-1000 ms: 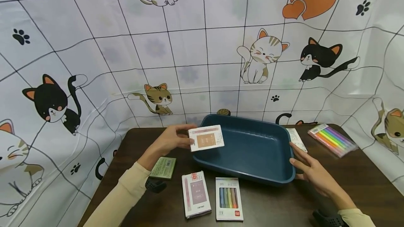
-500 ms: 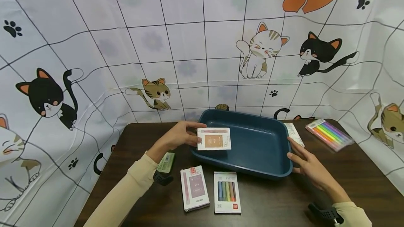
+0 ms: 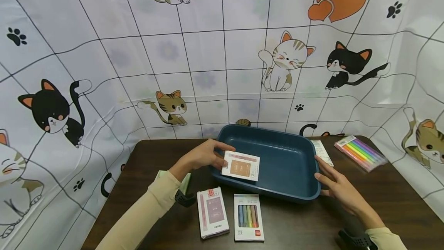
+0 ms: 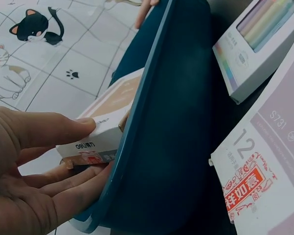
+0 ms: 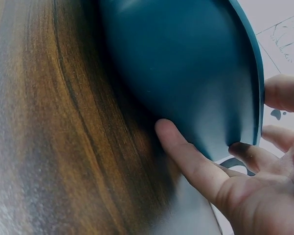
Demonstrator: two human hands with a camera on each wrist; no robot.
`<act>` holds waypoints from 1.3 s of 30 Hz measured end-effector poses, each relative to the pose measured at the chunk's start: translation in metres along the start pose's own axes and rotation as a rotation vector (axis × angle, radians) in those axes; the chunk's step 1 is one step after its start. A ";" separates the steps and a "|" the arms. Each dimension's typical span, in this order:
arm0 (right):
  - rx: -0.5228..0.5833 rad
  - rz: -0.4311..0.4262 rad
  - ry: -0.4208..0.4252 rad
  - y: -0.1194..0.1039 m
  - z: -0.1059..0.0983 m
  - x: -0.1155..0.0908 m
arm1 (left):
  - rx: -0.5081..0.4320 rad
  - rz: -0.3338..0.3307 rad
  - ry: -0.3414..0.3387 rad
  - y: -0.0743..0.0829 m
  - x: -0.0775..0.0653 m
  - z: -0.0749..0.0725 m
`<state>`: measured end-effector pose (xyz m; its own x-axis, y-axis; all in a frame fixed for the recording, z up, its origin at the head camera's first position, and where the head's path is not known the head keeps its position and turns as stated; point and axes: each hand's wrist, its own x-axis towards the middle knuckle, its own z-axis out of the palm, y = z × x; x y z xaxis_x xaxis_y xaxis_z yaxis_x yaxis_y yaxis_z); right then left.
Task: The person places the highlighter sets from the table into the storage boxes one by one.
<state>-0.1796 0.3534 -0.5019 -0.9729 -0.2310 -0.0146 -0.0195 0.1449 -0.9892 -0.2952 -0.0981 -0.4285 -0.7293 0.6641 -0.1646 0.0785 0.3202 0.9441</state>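
Note:
My left hand (image 3: 205, 156) pinches a small white box with an orange-brown panel (image 3: 241, 168) by its left end, thumb on top and fingers beneath. The box is tilted over the left part of a dark blue rectangular tray (image 3: 274, 194), overlapping its near rim in the head view. In the left wrist view the box (image 4: 105, 129) shows just behind the tray's rim. At the tray's right end, my right hand (image 3: 338, 186) touches the rim and outer wall with fairly straight, spread fingers. In the right wrist view the thumb (image 5: 171, 134) lies against the outer wall, low near the table.
Near the tray's front lie a white box with a purple panel (image 3: 213, 212) and a white pack of coloured pens (image 3: 248, 217). A green packet (image 3: 185, 183) is partly behind the left wrist. Right of the tray are a white card-like pack (image 3: 322, 152) and rainbow-coloured pens (image 3: 361, 152).
My left hand has carried the white box rightward and then lower, over the tray's left part. My right hand stays at the tray's right end.

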 end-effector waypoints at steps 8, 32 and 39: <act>0.014 -0.002 -0.006 0.000 -0.001 0.000 | 0.058 0.012 -0.018 0.001 0.008 0.003; -0.005 0.022 -0.004 -0.001 0.000 0.000 | 0.777 0.084 0.118 0.009 -0.008 0.015; -0.007 0.015 -0.009 -0.002 0.000 -0.001 | 0.805 0.071 0.114 0.003 -0.019 0.009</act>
<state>-0.1787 0.3534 -0.4997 -0.9709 -0.2377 -0.0304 -0.0070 0.1547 -0.9879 -0.2745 -0.1038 -0.4249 -0.7654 0.6423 -0.0407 0.5601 0.6959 0.4495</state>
